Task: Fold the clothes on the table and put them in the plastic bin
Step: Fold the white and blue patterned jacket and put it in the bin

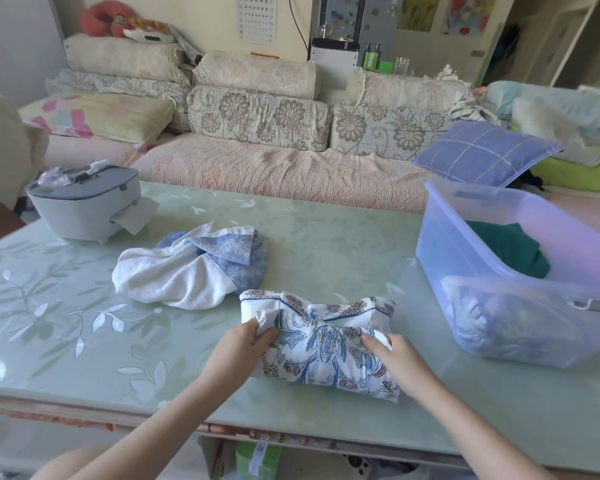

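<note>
Both hands clamp the printed garment (323, 344): the left hand (243, 344) curls round its left edge, and the right hand (395, 355) pinches a white fold at its right. Bare forearms reach forward and angle inward. The half-folded garment lies on the counter (326, 230), its long axis running from hand to hand, the right end nearer the person. A crumpled blue and white garment (187, 268) lies beyond the left hand. The plastic bin (465, 258) stands beyond the right hand and holds a green garment (513, 251).
</note>
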Action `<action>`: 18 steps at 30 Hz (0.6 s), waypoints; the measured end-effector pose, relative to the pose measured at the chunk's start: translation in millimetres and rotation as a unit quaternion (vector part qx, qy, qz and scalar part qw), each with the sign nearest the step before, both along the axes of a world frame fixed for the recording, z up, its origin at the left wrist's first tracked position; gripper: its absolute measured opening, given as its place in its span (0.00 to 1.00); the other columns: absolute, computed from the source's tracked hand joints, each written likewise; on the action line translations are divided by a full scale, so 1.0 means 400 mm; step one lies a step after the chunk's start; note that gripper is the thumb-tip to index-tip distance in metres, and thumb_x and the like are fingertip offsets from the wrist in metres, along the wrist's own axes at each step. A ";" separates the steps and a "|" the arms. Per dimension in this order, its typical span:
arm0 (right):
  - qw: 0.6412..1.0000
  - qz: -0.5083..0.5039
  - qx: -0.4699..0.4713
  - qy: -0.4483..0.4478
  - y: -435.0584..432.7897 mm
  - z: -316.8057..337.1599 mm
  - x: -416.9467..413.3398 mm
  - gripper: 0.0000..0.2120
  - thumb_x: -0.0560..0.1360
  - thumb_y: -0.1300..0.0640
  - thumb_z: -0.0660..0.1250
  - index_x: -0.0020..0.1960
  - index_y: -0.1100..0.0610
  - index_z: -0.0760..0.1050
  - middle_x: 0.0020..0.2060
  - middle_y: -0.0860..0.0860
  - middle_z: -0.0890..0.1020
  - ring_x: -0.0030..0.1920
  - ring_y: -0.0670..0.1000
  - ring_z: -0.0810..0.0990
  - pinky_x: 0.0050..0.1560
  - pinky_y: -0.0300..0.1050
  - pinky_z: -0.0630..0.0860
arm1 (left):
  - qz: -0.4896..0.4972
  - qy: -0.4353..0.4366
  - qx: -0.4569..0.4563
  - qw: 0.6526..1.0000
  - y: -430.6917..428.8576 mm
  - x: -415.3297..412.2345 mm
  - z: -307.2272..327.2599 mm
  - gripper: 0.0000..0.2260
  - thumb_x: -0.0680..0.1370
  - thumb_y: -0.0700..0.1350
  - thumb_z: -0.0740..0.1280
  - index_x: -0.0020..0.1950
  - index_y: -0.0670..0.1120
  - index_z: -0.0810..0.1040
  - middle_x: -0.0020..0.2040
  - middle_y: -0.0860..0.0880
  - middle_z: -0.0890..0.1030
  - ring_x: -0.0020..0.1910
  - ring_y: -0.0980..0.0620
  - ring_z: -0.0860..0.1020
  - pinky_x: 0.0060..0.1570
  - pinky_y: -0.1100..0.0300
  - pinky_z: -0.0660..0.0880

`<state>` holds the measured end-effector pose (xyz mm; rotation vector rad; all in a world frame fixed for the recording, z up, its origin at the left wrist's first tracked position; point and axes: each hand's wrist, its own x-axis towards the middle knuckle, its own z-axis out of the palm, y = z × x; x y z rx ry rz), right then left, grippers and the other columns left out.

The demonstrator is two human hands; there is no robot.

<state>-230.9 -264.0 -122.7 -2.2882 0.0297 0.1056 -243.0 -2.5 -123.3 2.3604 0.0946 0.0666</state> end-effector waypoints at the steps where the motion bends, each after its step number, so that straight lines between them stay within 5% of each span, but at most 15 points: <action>1: 0.999 -0.014 -0.048 -0.009 0.003 -0.009 -0.001 0.17 0.78 0.44 0.60 0.38 0.55 0.73 0.27 0.48 0.72 0.32 0.51 0.72 0.33 0.45 0.63 | 0.007 0.001 0.009 1.000 -0.003 -0.010 0.000 0.15 0.79 0.54 0.62 0.45 0.42 0.72 0.39 0.46 0.78 0.40 0.44 0.76 0.33 0.56 0.64; 5: 0.974 -0.073 -0.204 -0.072 0.038 -0.011 -0.007 0.21 0.78 0.39 0.56 0.46 0.55 0.75 0.34 0.52 0.79 0.40 0.57 0.78 0.36 0.46 0.67 | 0.074 -0.029 0.026 0.997 -0.021 -0.039 -0.016 0.11 0.79 0.51 0.61 0.41 0.45 0.71 0.41 0.47 0.75 0.51 0.42 0.73 0.47 0.54 0.67; 8: 0.947 -0.104 -0.246 -0.177 0.044 -0.017 0.001 0.15 0.76 0.42 0.63 0.52 0.53 0.74 0.39 0.52 0.81 0.41 0.58 0.79 0.39 0.46 0.71 | 0.112 -0.008 0.016 0.994 -0.017 -0.019 -0.041 0.11 0.77 0.51 0.64 0.40 0.46 0.76 0.57 0.48 0.70 0.61 0.44 0.64 0.60 0.55 0.61; 10: 0.920 -0.054 -0.241 -0.305 0.029 -0.033 0.002 0.16 0.72 0.53 0.71 0.58 0.53 0.72 0.46 0.51 0.79 0.43 0.55 0.79 0.43 0.47 0.73 | 0.108 -0.007 0.014 0.994 -0.019 -0.013 -0.058 0.10 0.76 0.50 0.67 0.50 0.43 0.76 0.63 0.46 0.67 0.63 0.44 0.63 0.62 0.56 0.59; 13: 0.862 0.109 -0.243 -0.432 0.004 -0.036 -0.013 0.16 0.74 0.64 0.65 0.61 0.54 0.74 0.53 0.50 0.79 0.51 0.50 0.77 0.55 0.42 0.70 | 0.052 -0.162 -0.006 0.985 -0.022 -0.022 -0.061 0.25 0.71 0.37 0.71 0.65 0.44 0.66 0.66 0.43 0.63 0.68 0.43 0.62 0.67 0.53 0.61; 16: 0.867 0.225 -0.237 -0.376 -0.028 -0.038 -0.040 0.18 0.80 0.51 0.56 0.65 0.55 0.75 0.59 0.46 0.79 0.61 0.46 0.72 0.65 0.39 0.64 | -0.059 -0.253 0.041 0.965 -0.019 -0.023 -0.058 0.24 0.71 0.31 0.67 0.61 0.52 0.72 0.67 0.46 0.67 0.66 0.46 0.68 0.60 0.53 0.72; 18: 0.894 0.247 -0.240 -0.285 -0.042 -0.031 -0.053 0.28 0.77 0.37 0.55 0.72 0.50 0.66 0.67 0.40 0.69 0.68 0.39 0.63 0.68 0.33 0.56 | -0.104 -0.228 0.056 0.966 -0.008 -0.023 -0.069 0.12 0.77 0.42 0.61 0.58 0.53 0.78 0.64 0.51 0.75 0.65 0.50 0.72 0.56 0.50 0.76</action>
